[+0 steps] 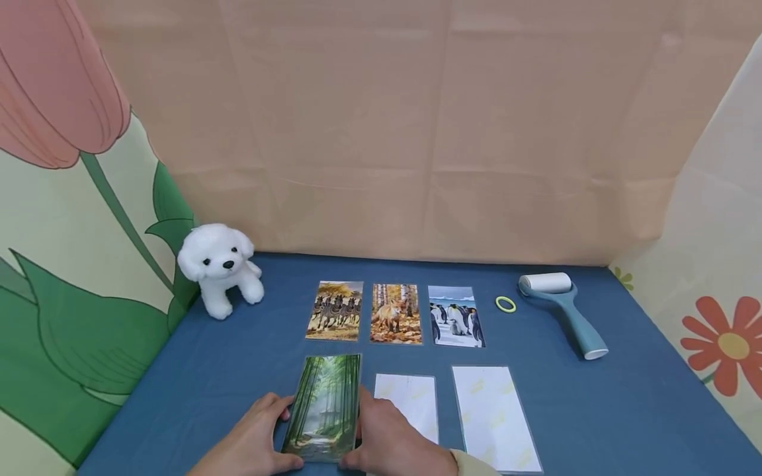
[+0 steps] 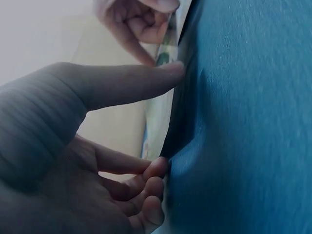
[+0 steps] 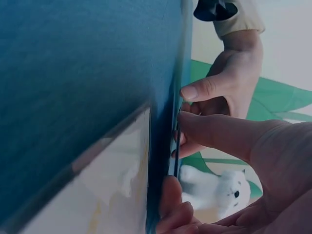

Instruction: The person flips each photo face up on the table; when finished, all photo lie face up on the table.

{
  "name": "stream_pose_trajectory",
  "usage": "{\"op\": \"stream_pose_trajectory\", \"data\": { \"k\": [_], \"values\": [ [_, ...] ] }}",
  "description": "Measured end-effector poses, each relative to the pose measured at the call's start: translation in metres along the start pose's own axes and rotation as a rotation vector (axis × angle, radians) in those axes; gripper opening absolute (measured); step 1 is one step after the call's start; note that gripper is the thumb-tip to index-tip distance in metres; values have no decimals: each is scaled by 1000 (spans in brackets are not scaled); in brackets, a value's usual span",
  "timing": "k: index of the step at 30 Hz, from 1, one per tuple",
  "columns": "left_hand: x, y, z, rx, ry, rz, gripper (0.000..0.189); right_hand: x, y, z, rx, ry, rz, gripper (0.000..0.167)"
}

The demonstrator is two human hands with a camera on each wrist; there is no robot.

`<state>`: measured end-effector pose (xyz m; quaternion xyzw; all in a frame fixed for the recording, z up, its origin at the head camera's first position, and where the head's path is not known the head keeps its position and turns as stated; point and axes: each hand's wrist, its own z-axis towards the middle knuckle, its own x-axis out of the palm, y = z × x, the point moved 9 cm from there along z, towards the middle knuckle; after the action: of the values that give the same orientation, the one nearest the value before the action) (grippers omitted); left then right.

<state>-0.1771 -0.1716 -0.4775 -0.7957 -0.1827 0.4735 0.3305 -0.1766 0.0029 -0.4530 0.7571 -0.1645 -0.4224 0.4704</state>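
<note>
A picture card of a green bamboo forest (image 1: pixel 324 403) is held by both hands at the near middle of the table. My left hand (image 1: pixel 253 439) holds its left edge, thumb at the near corner and fingers farther up. On the opposite edge, my right hand (image 1: pixel 395 436) grips it with thumb and fingers. In the left wrist view the card (image 2: pixel 160 117) appears edge-on, slightly above the blue cloth. A white card (image 1: pixel 411 396) lies partly hidden under my right hand, and a second white card (image 1: pixel 495 416) lies to its right, both with faint yellow marks.
Beyond the hands lie a zebra card (image 1: pixel 335 311), a fox card (image 1: pixel 395 316) and a penguin card (image 1: pixel 457 317) in a row. A white plush dog (image 1: pixel 220 271) sits back left. A yellow-green ring (image 1: pixel 508 311) and a lint roller (image 1: pixel 571 314) lie at right.
</note>
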Motion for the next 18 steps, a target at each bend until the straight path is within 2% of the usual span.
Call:
{"op": "stream_pose_trajectory", "data": {
  "k": [2, 8, 14, 18],
  "values": [
    [-1, 2, -1, -4, 8, -2, 85, 4, -1, 0, 19, 13, 12, 74],
    [-2, 7, -2, -54, -2, -11, 86, 11, -9, 0, 145, 25, -63, 57],
    [2, 15, 1, -91, 6, 41, 88, 12, -7, 1, 135, 19, -90, 52],
    [6, 21, 6, -94, 23, 80, 87, 12, -7, 5, 139, 16, -157, 52]
  ]
}}
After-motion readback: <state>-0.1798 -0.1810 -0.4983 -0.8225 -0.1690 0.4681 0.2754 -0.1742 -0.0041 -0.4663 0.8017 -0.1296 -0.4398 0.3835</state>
